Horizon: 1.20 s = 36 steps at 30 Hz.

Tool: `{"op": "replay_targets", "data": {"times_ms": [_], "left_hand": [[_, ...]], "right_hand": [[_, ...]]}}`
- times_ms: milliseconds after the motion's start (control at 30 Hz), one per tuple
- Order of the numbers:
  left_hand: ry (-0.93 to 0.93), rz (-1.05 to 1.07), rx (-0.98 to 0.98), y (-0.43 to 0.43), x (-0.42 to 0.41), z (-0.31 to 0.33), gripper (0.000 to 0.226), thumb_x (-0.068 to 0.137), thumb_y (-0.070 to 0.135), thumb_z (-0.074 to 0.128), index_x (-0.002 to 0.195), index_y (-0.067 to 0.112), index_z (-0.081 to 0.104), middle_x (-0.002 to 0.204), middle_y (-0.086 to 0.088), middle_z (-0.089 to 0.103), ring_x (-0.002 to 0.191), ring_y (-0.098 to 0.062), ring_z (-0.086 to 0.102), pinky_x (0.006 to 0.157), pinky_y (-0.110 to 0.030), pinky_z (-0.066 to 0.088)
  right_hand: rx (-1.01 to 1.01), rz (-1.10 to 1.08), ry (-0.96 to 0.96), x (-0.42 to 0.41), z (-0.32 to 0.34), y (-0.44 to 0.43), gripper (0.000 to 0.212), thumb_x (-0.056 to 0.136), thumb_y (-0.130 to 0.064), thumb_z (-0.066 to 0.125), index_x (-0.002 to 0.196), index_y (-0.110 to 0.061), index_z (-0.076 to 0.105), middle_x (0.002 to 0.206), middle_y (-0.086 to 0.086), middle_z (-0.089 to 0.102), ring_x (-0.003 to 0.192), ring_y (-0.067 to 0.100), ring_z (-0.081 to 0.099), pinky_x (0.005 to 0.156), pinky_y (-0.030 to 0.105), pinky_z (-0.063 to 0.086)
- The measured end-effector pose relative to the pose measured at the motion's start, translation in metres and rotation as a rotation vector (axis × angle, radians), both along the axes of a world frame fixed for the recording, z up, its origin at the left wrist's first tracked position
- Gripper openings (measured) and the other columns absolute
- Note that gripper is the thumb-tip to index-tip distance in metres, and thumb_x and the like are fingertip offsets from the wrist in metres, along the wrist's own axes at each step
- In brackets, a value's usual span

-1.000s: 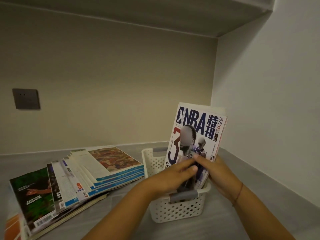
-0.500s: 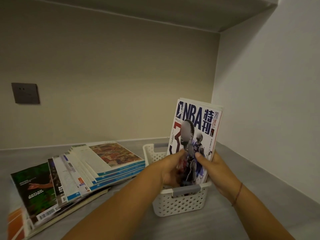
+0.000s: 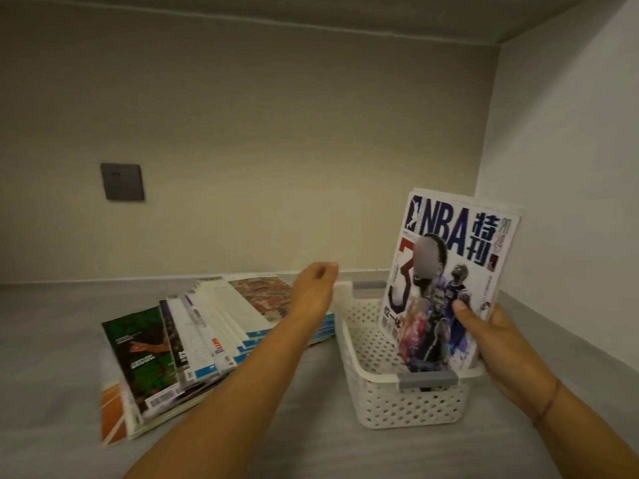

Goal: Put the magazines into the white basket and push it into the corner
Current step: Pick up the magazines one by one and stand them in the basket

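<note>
The right hand [image 3: 491,344] grips the NBA magazine [image 3: 449,278] by its right edge, thumb on the cover, holding it upright in the white basket [image 3: 408,406] near the bench's [image 3: 52,340] right back corner. The left hand [image 3: 316,288] holds nothing, fingers loosely curled, above the fanned stack of magazines [image 3: 193,340] lying left of the basket, toward the bench's back edge.

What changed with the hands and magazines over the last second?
The left hand let go of the NBA magazine and moved left over the magazine stack. The right hand kept holding the NBA magazine upright in the white basket. Stack and basket stayed put.
</note>
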<state>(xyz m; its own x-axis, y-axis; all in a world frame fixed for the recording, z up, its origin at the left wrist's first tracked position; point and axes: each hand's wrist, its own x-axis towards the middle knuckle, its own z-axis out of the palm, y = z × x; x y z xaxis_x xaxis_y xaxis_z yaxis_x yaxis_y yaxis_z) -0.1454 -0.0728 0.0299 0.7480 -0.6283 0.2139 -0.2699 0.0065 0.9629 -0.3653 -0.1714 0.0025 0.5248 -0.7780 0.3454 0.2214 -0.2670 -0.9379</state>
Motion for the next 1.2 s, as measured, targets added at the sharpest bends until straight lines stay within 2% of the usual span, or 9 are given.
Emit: {"op": "replay_targets", "data": {"times_ms": [133, 267, 433, 533, 667, 900, 1033, 1100, 1200], "left_hand": [[-0.263, 0.591, 0.406, 0.034, 0.088, -0.028, 0.052, 0.095, 0.044, 0.045, 0.134, 0.009, 0.046, 0.140, -0.014, 0.047, 0.129, -0.031, 0.040, 0.105, -0.038, 0.032], [-0.237, 0.584, 0.812, 0.045, 0.133, -0.049, 0.103, 0.080, 0.076, 0.038, 0.150, 0.006, 0.012, 0.159, -0.016, 0.010, 0.147, -0.032, 0.001, 0.118, -0.047, 0.000], [-0.161, 0.508, 0.987, 0.043, 0.141, -0.066, 0.123, 0.069, 0.079, 0.051, 0.150, 0.001, 0.003, 0.159, -0.016, 0.003, 0.147, -0.033, -0.004, 0.118, -0.050, -0.001], [-0.150, 0.485, 0.959, 0.049, 0.149, -0.067, 0.111, 0.075, 0.070, 0.054, 0.150, 0.002, 0.009, 0.158, -0.014, 0.010, 0.146, -0.031, 0.004, 0.119, -0.046, 0.006], [-0.041, 0.434, 0.814, 0.069, 0.159, -0.058, 0.079, 0.079, 0.050, 0.067, 0.136, 0.004, 0.040, 0.140, -0.014, 0.045, 0.125, -0.029, 0.047, 0.102, -0.036, 0.043], [-0.010, 0.451, 0.596, 0.092, 0.161, -0.039, 0.043, 0.082, 0.007, 0.067, 0.120, 0.003, 0.049, 0.121, -0.018, 0.055, 0.111, -0.035, 0.054, 0.085, -0.041, 0.049], [0.489, 0.188, 0.230, 0.088, 0.156, -0.017, 0.025, 0.091, 0.010, 0.055, 0.112, -0.001, 0.048, 0.092, -0.018, 0.060, 0.078, -0.031, 0.060, 0.056, -0.036, 0.051], [0.565, 0.145, 0.290, 0.082, 0.152, -0.017, 0.017, 0.094, 0.016, 0.054, 0.099, -0.001, 0.050, 0.078, -0.015, 0.058, 0.065, -0.027, 0.058, 0.050, -0.030, 0.053], [0.500, 0.184, 0.458, 0.072, 0.151, -0.025, 0.022, 0.096, 0.018, 0.053, 0.085, 0.000, 0.046, 0.080, -0.016, 0.057, 0.073, -0.031, 0.060, 0.076, -0.040, 0.052]], "right_hand": [[-0.001, -0.015, -0.007, -0.001, -0.002, -0.002, 0.042, 0.072, -0.040, 0.055, 0.114, -0.040, 0.052, 0.110, -0.007, 0.065, 0.102, 0.017, 0.063, 0.077, 0.034, 0.058], [-0.003, -0.016, 0.002, 0.000, -0.003, -0.005, 0.030, 0.070, -0.042, 0.056, 0.100, -0.047, 0.055, 0.101, -0.015, 0.066, 0.098, 0.014, 0.063, 0.082, 0.034, 0.056], [0.031, -0.016, 0.017, -0.003, -0.008, -0.013, 0.048, 0.063, -0.051, 0.065, 0.110, -0.046, 0.057, 0.098, -0.015, 0.071, 0.092, 0.014, 0.068, 0.088, 0.044, 0.050], [0.065, -0.027, 0.018, -0.005, -0.009, -0.016, 0.049, 0.050, -0.063, 0.072, 0.097, -0.055, 0.061, 0.092, -0.022, 0.072, 0.081, 0.008, 0.071, 0.080, 0.038, 0.053], [0.100, -0.043, 0.050, -0.009, -0.014, -0.024, 0.066, 0.033, -0.076, 0.076, 0.095, -0.058, 0.061, 0.090, -0.021, 0.073, 0.078, 0.010, 0.072, 0.073, 0.044, 0.055], [0.098, -0.014, 0.046, -0.007, -0.013, -0.023, 0.064, 0.038, -0.072, 0.076, 0.098, -0.051, 0.063, 0.090, -0.017, 0.074, 0.080, 0.012, 0.072, 0.082, 0.047, 0.051], [0.092, -0.028, 0.038, -0.003, -0.009, -0.019, 0.052, 0.046, -0.058, 0.070, 0.096, -0.046, 0.065, 0.087, -0.019, 0.074, 0.078, 0.009, 0.071, 0.073, 0.036, 0.057], [0.094, -0.050, 0.056, -0.003, -0.009, -0.017, 0.063, 0.045, -0.062, 0.072, 0.103, -0.041, 0.063, 0.089, -0.017, 0.074, 0.080, 0.013, 0.072, 0.070, 0.038, 0.057], [0.081, -0.059, 0.058, -0.004, -0.007, -0.018, 0.062, 0.047, -0.064, 0.072, 0.104, -0.041, 0.061, 0.089, -0.019, 0.073, 0.089, 0.024, 0.069, 0.089, 0.050, 0.049]]}}
